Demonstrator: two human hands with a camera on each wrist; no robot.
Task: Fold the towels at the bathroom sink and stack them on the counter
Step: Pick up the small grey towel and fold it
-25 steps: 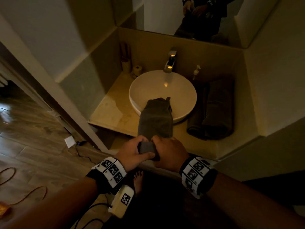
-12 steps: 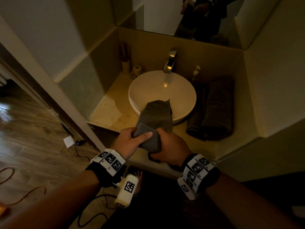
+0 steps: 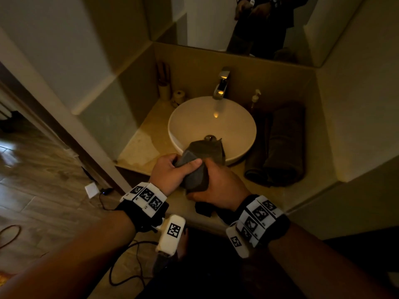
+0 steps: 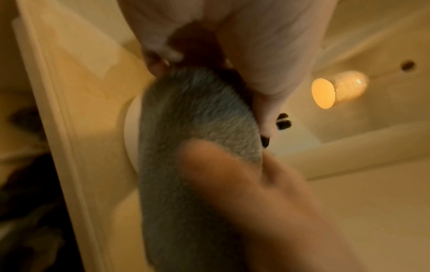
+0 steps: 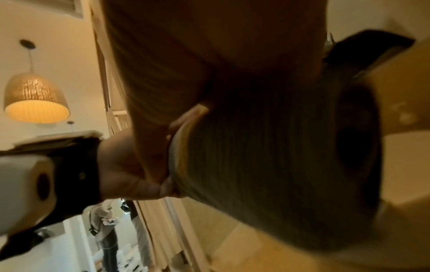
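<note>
Both hands [image 3: 172, 171] grip grey towel [image 3: 194, 169]; far end seemingly on basin [image 3: 237, 130].

Both forearms reach forward, wrists close together. Left hand [image 3: 170, 173] curled, thumb lying over top of grey towel [image 3: 194, 169]. Right hand [image 3: 218, 186] knuckles-up, fingers wrapped round same towel, touching left.

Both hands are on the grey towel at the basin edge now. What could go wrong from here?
1. The far end of the small grey terry towel lies inside the round white basin near the drain; it may pick up water if the basin is wet.
2. The left hand and right hand grip it close together, so the roll may come out uneven.
3. A loose corner hangs below the right hand and could unravel.
</note>
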